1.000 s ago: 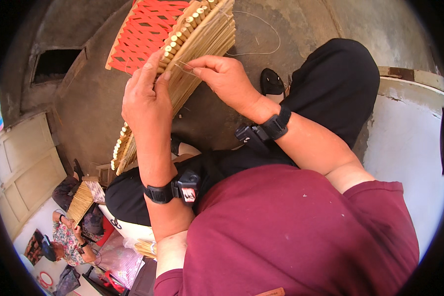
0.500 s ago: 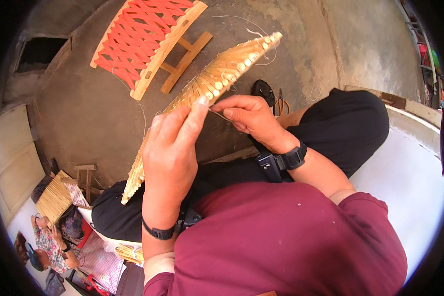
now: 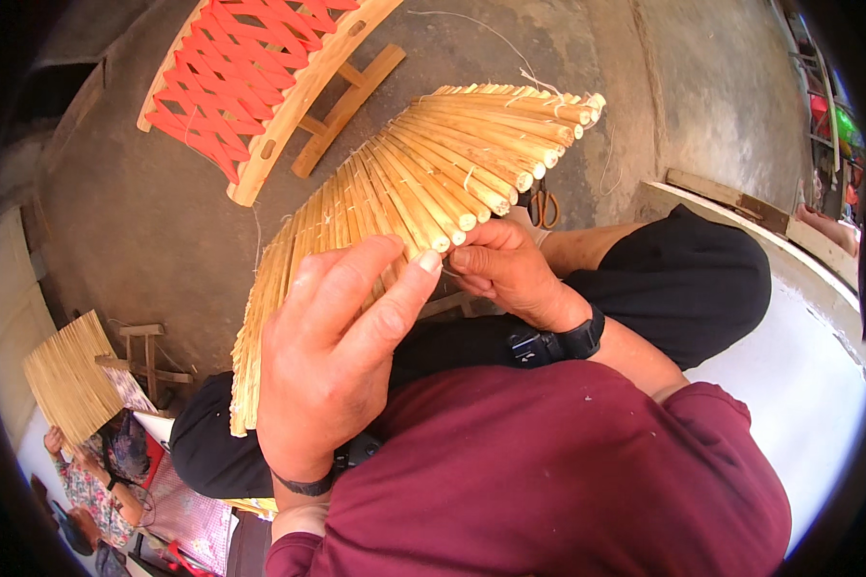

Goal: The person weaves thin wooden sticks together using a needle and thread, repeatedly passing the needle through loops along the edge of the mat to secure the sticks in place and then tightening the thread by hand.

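A mat of straw-coloured reed sticks (image 3: 380, 197), bound with thin thread, spans from my lap up to the right and fans open with its round cut ends toward me. My left hand (image 3: 332, 337) is closed on the near edge, its thumb and forefinger pressed by the stick ends. Just right of it, my right hand (image 3: 515, 274) pinches thread close below those ends; its fingertips are partly hidden by the mat. Loose thread tails (image 3: 539, 82) stick out from the mat's far corner.
Beyond the mat stands a wooden frame with red crossed straps (image 3: 250, 72). Orange-handled scissors (image 3: 546, 207) are beside my foot. At lower left a co-worker (image 3: 96, 490) handles another reed mat (image 3: 72, 375), near a small wooden stand (image 3: 144, 356). A low ledge (image 3: 741, 207) runs along the right.
The mat has tilted from nearly edge-on so its broad face shows, and its far end has shifted right. Both hands have come slightly lower, with my right hand also further right.
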Demonstrator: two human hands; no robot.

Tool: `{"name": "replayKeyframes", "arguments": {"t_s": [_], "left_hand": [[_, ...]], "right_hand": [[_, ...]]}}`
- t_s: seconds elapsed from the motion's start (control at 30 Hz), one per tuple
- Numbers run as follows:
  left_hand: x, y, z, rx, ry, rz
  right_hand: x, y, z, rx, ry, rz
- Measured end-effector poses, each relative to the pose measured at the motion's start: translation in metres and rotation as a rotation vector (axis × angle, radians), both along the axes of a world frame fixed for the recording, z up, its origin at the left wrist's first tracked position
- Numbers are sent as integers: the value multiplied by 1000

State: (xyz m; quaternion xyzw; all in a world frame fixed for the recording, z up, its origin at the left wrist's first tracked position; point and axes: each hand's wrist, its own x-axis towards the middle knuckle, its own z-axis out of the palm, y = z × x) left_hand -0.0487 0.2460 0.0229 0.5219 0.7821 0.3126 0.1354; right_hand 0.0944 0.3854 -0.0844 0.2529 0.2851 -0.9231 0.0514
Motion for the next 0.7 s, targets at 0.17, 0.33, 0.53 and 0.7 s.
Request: {"name": "replayKeyframes", "arguments": {"t_s": [0.17, 0.33, 0.53, 0.7], "left_hand": [[-3, -1, 3, -18, -23, -9], [-6, 2, 5, -8, -97, 23], [-7, 0, 3, 20, -132, 28], [-9, 0, 2, 27, -93, -1]], "right_hand": [[-1, -4, -1, -38, -32, 0], [-6, -5, 5, -39, -2, -31], [-13, -2, 15, 39, -71, -50], [-15, 2, 16, 37, 8, -45]]}}
